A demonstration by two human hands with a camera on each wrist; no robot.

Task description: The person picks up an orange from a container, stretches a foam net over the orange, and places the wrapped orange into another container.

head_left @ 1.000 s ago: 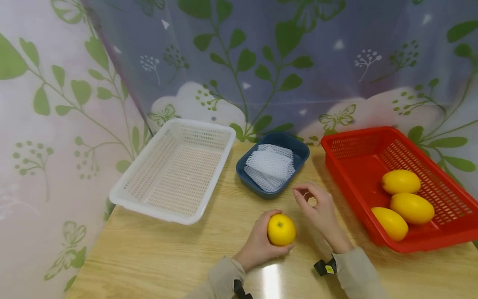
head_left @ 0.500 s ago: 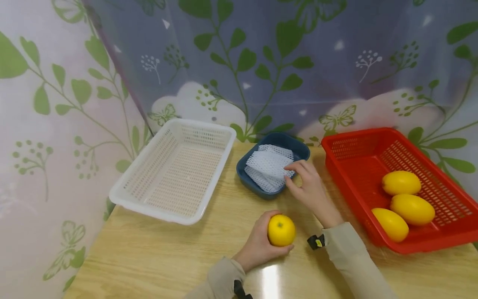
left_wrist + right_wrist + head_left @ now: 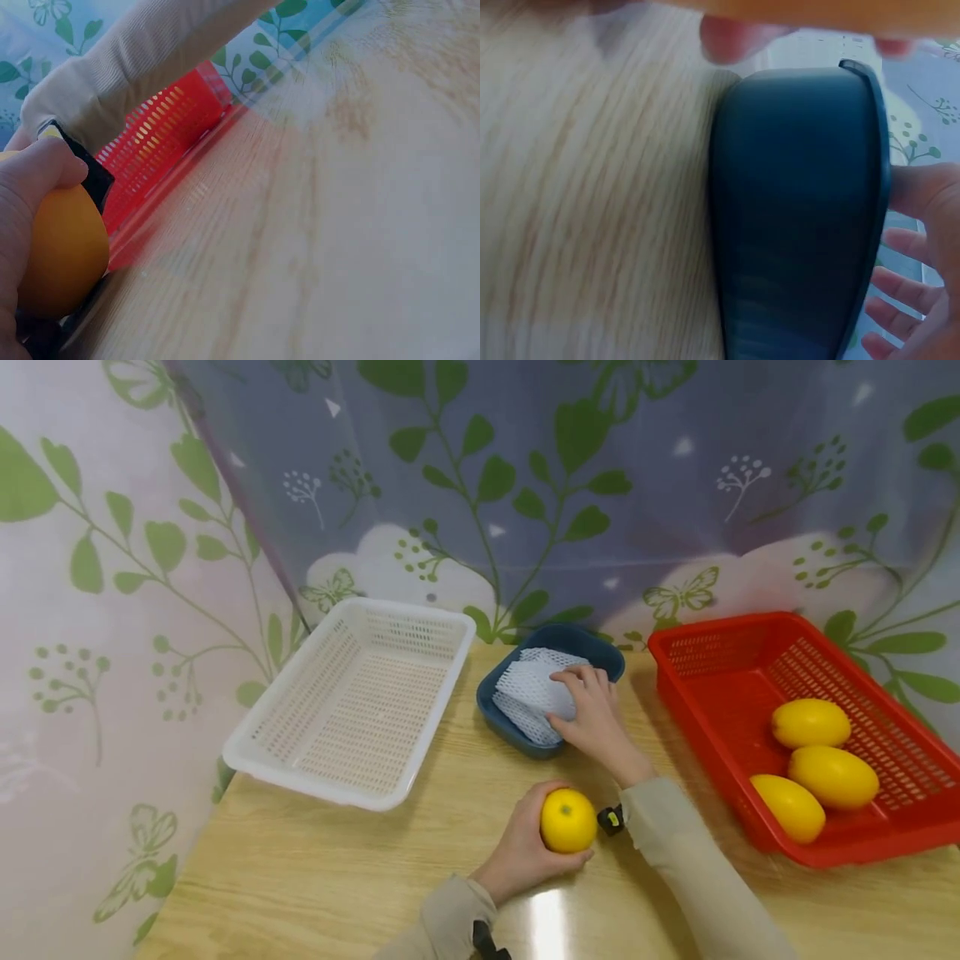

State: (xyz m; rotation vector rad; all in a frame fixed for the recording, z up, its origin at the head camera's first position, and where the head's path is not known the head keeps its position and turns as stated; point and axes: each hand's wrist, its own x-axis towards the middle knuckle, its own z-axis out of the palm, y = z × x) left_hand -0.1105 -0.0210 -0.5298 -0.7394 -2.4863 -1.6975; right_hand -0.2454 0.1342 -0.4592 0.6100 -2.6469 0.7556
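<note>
White foam nets (image 3: 525, 685) lie folded in the dark blue plastic tub (image 3: 602, 652) near the far edge of the wooden table (image 3: 300, 843), and the newest change is there: the person's right hand (image 3: 592, 714), over the bare wood just off the tub's near right corner a second ago, has crossed the rim and come down onto the netting. Its thumb and forefinger stand well apart on the right part of the pile; in the right wrist view the fingers look loosely bent and spread beyond the rim, and whether any mesh is caught between them cannot be told. The left hand (image 3: 525, 839) has hardly moved, thumb and fingers curled round a yellow lemon-like fruit (image 3: 568, 821), its stem end turned up, nearer the table's front edge than the tub. Whether the fruit's underside touches the wood is hidden. As a judgement, the shift turns the work towards the nets, with the fruit kept steady meanwhile; no net appears lifted clear of the pile. Three similar yellow fruits (image 3: 834, 777) rest close together in the near half of the red plastic basket (image 3: 727, 702) along the table's right edge, looking unchanged. The white plastic basket (image 3: 375, 718), towards the far left corner, stands where it was.
</note>
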